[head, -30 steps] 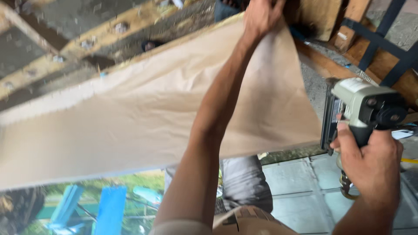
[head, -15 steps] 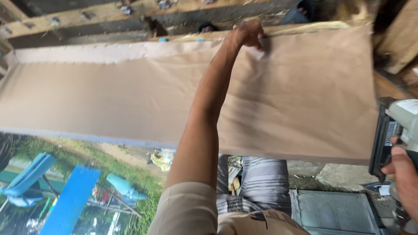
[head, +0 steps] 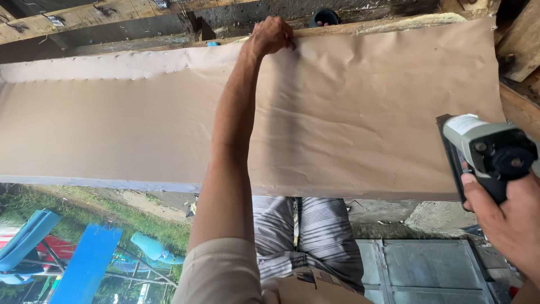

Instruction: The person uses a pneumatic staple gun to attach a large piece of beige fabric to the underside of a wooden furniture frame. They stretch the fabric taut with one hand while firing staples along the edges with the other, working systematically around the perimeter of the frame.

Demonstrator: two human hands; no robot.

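We note the tan sheet (head: 349,118), a second ago lifted and slack, now lies flat along the wooden beam (head: 140,34). The left hand (head: 271,35) has moved from the raised corner to press the sheet's top edge against that beam. The right hand (head: 506,219) has brought the staple gun (head: 486,152) closer to the sheet's right end.

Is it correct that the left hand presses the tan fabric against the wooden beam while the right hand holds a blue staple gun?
Not quite: the staple gun in the right hand is grey and black, not blue, as the head view shows. The left hand does press the tan fabric against the wooden beam.
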